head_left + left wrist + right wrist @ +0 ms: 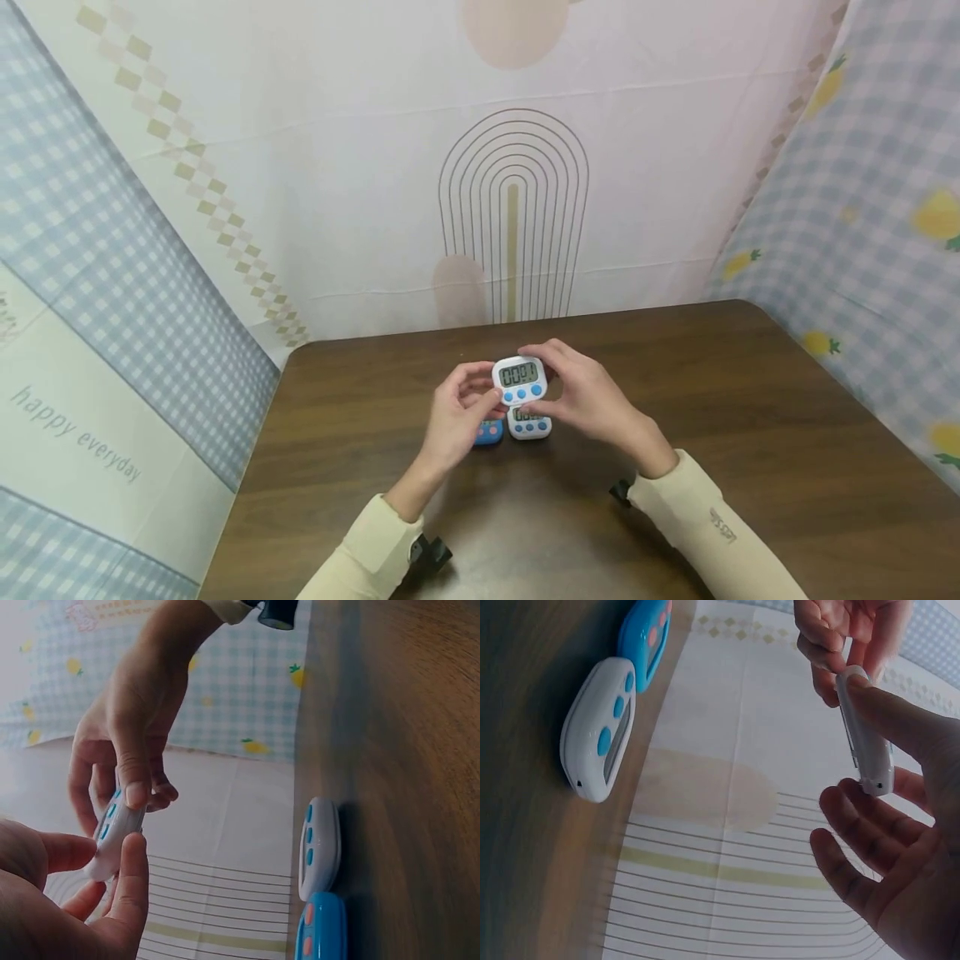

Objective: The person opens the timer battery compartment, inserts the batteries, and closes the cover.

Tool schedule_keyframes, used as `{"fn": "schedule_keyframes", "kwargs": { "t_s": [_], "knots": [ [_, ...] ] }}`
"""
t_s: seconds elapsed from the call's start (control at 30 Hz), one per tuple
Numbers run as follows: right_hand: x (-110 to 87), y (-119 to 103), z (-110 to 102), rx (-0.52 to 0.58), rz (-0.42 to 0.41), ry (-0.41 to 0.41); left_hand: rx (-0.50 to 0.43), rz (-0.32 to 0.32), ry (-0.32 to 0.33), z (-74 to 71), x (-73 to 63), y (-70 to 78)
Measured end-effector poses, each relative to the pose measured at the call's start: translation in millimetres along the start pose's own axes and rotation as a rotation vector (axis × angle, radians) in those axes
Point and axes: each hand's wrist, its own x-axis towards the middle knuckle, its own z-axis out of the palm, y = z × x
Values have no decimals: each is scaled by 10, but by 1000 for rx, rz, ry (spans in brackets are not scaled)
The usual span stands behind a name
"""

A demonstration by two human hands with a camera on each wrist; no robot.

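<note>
Both hands hold a white digital timer (520,381) up above the table, its display and three blue buttons turned toward the head camera. My left hand (455,417) pinches its left end between thumb and fingers. At the other end, my right hand (588,392) grips it with the thumb below and the fingers at the top edge. Under the held timer, a second white timer (530,427) sits on the table, partly hidden in the head view. Beside it is a blue timer (324,930) with pink buttons, largely covered by my left hand in the head view.
The brown wooden table (360,467) ends at a patterned cloth (360,208) hanging behind it. Checked cloths hang along the left and right sides. A dark wrist camera (429,554) sits at the left sleeve.
</note>
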Motion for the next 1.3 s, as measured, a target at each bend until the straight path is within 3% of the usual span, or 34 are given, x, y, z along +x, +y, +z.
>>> {"fn": "schedule_keyframes", "kwargs": {
  "t_s": [0.4, 0.73, 0.97, 1.3],
  "knots": [
    [-66, 239, 2, -2, 166, -146, 53, -40, -89, 125, 92, -227],
    [-106, 411, -45, 74, 248, -176, 177, -40, -148, 280, 173, -348],
    [-125, 545, -57, 115, 297, -225, 257, -96, -184, 322, 246, -365],
    [-173, 687, -88, 63, 384, -317, 301, -165, -242, 459, 316, -415]
  ]
}}
